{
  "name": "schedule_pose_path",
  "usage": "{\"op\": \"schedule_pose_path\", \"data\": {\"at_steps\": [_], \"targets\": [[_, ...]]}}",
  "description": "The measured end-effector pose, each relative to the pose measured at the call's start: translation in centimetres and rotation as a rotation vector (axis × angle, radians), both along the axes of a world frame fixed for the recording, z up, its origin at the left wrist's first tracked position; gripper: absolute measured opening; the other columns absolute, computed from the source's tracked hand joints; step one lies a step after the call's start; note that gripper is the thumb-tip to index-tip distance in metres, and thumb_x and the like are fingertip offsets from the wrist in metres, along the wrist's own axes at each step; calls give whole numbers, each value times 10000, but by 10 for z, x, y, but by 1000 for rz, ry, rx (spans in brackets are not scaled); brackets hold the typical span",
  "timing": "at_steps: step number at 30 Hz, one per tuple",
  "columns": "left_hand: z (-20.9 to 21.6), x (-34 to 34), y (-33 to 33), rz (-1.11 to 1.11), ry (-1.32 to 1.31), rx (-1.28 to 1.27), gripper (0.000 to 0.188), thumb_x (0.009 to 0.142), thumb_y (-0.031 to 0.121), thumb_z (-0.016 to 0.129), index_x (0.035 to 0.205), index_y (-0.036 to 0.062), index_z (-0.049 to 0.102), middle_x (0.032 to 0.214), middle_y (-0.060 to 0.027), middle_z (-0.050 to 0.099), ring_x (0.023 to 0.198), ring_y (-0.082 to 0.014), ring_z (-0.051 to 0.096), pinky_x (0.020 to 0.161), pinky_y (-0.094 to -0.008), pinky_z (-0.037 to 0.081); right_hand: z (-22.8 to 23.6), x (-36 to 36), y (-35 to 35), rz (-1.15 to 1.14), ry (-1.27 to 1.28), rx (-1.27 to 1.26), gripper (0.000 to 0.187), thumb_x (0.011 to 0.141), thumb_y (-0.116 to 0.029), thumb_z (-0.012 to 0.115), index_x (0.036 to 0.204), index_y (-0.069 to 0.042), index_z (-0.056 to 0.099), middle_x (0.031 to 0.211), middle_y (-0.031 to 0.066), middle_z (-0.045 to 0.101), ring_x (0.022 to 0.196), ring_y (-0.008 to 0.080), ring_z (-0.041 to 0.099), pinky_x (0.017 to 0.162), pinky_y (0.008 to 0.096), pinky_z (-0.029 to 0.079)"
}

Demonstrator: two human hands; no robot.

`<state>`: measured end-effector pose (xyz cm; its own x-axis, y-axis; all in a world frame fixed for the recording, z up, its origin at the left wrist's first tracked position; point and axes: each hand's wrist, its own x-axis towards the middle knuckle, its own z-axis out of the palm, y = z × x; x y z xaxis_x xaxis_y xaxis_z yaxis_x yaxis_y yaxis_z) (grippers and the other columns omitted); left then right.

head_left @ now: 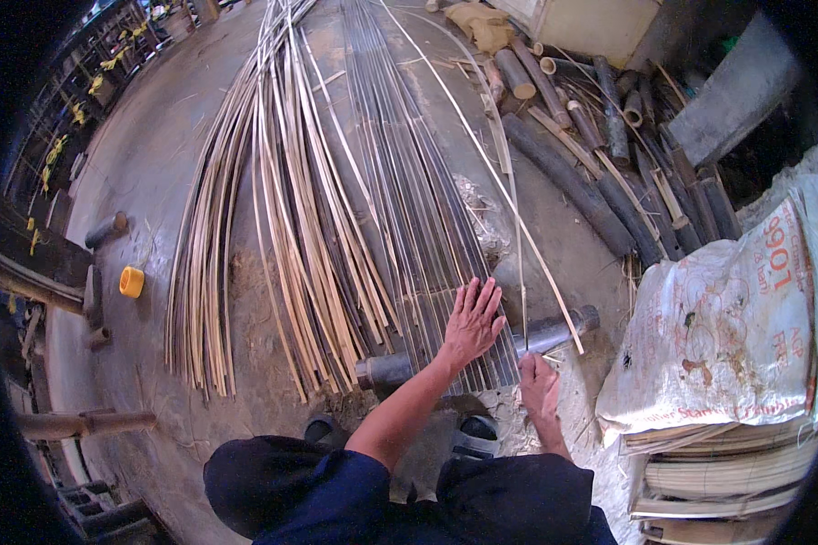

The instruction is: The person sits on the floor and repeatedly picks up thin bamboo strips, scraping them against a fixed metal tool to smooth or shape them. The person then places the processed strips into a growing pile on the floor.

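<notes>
A row of long dark bamboo strips, laid side by side with thin cross ties, runs away from me. Its near end rests over a dark round pole lying crosswise. My left hand lies flat on the strips with its fingers spread. Beside their right edge my right hand is closed, and the near end of a thin bamboo strip runs into its fingers. Another pale strip lies slanting just to the right, its end past the pole.
Loose split bamboo strips fan out at the left. A yellow tape roll sits on the floor further left. Bamboo poles are heaped at the far right. A white sack covers stacked bamboo slats beside me.
</notes>
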<state>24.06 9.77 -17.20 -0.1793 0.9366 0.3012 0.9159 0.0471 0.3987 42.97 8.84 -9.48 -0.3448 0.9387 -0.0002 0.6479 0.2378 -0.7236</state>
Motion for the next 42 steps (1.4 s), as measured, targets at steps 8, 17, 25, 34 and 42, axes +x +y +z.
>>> {"op": "schedule_pose_path", "data": {"at_steps": [8, 17, 25, 34, 42], "targets": [[4, 1, -2, 0, -15, -2, 600, 964, 392, 535, 1459, 75, 413, 1552, -117, 334, 1441, -388, 263, 1178, -529, 215, 20, 36, -50, 69, -42, 20, 208, 957, -146, 548, 848, -21, 674, 663, 113, 637, 590, 146, 597, 560, 324, 472], [-3, 1, -12, 24, -5, 10, 580, 949, 403, 541, 1426, 82, 467, 1540, -104, 360, 1450, -369, 257, 1188, -516, 203, 57, 56, -56, 247, 207, -81, 128, 912, -99, 610, 805, -40, 650, 682, 129, 654, 574, 201, 614, 552, 392, 471], [8, 3, -5, -17, -10, 22, 553, 989, 377, 491, 1434, 52, 443, 1526, -135, 370, 1440, -384, 271, 1178, -529, 214, 3, 92, -119, -51, 50, -154, 248, 953, -299, 630, 844, -77, 611, 600, 163, 540, 489, 293, 517, 512, 421, 421], [-24, -13, 7, 147, -610, 51, 513, 1024, 319, 435, 1465, 59, 399, 1480, -162, 442, 1393, -336, 392, 1172, -461, 274, 28, 69, -112, -82, -98, -206, 241, 955, -299, 624, 859, -79, 615, 610, 168, 549, 502, 306, 529, 516, 426, 425], [83, -95, 67, 410, -2294, 312, 483, 1008, 334, 543, 1365, 45, 392, 1071, -196, 667, 903, -364, 675, 756, -491, 533, 30, 60, -100, -68, -106, -175, 235, 957, -300, 619, 872, -80, 619, 618, 173, 557, 513, 318, 540, 519, 430, 429]]}}
